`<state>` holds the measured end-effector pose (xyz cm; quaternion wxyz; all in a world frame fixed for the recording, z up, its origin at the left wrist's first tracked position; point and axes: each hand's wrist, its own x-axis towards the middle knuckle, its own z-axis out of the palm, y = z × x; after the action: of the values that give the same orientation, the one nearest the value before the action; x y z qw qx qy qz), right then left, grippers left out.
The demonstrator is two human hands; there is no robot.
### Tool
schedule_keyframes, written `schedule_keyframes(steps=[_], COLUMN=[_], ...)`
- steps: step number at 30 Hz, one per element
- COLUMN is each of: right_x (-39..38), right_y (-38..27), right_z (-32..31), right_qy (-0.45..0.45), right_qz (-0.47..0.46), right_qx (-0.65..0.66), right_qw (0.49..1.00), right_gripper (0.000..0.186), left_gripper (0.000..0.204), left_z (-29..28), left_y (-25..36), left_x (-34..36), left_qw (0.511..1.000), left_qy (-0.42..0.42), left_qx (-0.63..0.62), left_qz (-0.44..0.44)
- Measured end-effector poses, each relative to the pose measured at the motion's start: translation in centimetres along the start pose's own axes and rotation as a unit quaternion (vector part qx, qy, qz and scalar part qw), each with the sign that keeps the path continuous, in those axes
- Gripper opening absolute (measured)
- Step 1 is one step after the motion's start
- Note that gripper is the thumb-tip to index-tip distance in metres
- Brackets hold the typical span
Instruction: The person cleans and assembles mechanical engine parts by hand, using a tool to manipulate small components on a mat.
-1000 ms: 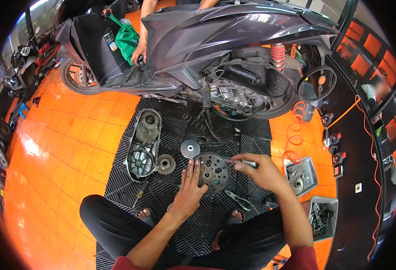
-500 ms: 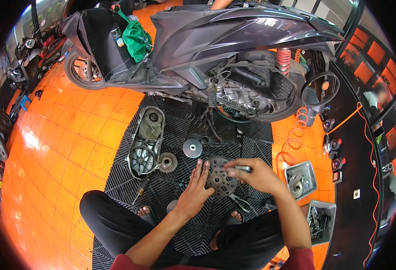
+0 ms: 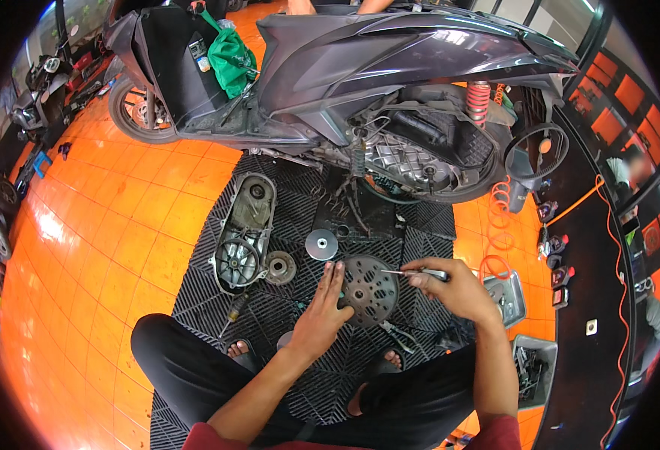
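A round perforated metal plate (image 3: 367, 285) lies on the black ribbed mat (image 3: 195, 330). My left hand (image 3: 322, 315) rests at its left edge, fingers stretched out. My right hand (image 3: 450, 292) grips a screwdriver (image 3: 441, 275), its thin shaft pointing left over the plate's right side. Above them is a smooth silver disc (image 3: 322, 244). A long casing cover (image 3: 241, 206), a toothed round part (image 3: 281, 266) and an upright-lying screwdriver (image 3: 236, 311) are to the left. Pliers (image 3: 397, 336) lie just below the plate.
A scooter (image 3: 420, 52) spans the back, another person's hands (image 3: 371, 6) behind it. A metal tray (image 3: 514, 296), tool bin (image 3: 540, 364), coiled orange hose (image 3: 499, 225) and bottles (image 3: 559, 274) are at right. Other motorbikes (image 3: 37, 105) line the left. My bent legs (image 3: 180, 360) frame the mat.
My right hand moves left over the plate, then back right, exposing the screwdriver shaft. My left hand shifts slightly with the plate. The other person's hand has left the scooter's floorboard.
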<state>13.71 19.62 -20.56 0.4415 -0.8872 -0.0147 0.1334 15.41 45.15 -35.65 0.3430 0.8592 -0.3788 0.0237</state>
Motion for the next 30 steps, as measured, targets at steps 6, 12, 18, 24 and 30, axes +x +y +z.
schedule_keyframes(steps=[6, 12, 18, 24, 30], right_x=[-0.9, -0.7, -0.2, 0.0, 0.1], right_y=[0.6, 0.3, 1.3, 1.4, 1.1], right_z=[-1.1, -1.1, 0.5, 1.3, 1.7], right_qy=[0.031, -0.009, -0.065, -0.013, -0.016], right_qz=[0.001, -0.016, -0.055, -0.056, -0.050], right_qx=[-0.018, -0.010, -0.052, -0.116, -0.123], right_qw=[0.999, 1.000, 0.995, 0.992, 0.991], right_gripper=[0.033, 0.033, 0.036, 0.037, 0.039], left_gripper=[0.020, 0.017, 0.018, 0.020, 0.018], left_z=[-0.2, -0.2, -0.1, -0.2, -0.1], left_y=[-1.5, -1.9, -1.7, -1.2, -1.5], left_x=[0.1, 0.3, 0.5, 0.5, 0.5], left_qw=[0.998, 0.997, 0.997, 0.996, 0.995], left_qy=[0.051, 0.060, 0.051, 0.054, 0.060], left_qx=[0.021, 0.016, 0.016, -0.025, -0.013], left_qz=[-0.038, -0.056, -0.057, -0.064, -0.073])
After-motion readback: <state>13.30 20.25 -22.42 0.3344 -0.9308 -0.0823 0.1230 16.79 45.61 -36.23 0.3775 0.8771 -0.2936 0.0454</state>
